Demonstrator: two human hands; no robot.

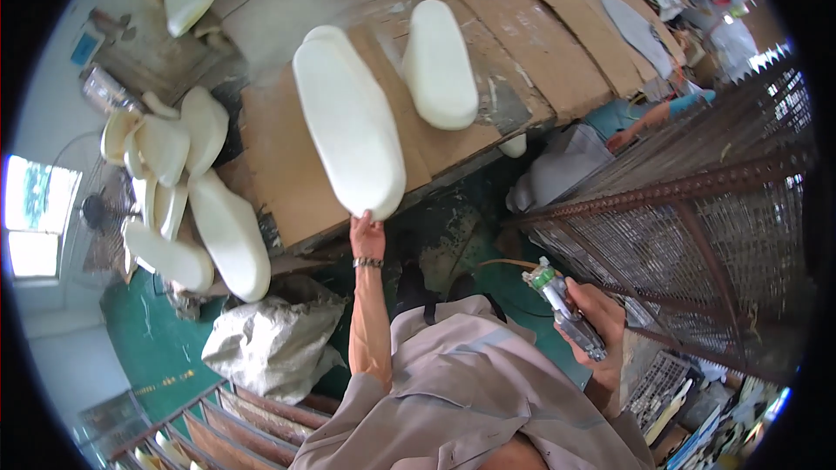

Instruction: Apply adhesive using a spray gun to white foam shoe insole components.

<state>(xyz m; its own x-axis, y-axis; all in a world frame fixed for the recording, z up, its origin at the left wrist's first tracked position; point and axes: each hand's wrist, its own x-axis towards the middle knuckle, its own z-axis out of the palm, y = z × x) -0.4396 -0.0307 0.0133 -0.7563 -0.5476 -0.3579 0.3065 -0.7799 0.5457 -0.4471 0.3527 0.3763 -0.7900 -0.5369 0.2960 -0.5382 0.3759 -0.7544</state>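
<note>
A long cream foam sole-shaped piece point(348, 113) lies on the cardboard point(274, 183) covering the worktable. Its near rounded end is pinched by my left hand point(367, 238), thumb on top and the other fingers mostly hidden beneath. Off the table's near edge, at the right, my right hand point(603, 320) is closed round a spray gun point(562, 309) with a green part near its nozzle end; an orange-brown hose runs beside it. A second cream piece point(441, 65) lies farther back, to the right of the first, untouched.
Several more cream pieces point(228, 235) are heaped at the left, near a fan point(96, 207). A white sack point(272, 339) sits on the green floor below. A rusty metal mesh rack point(670, 252) stands close on the right, with another person's arm point(649, 122) behind it.
</note>
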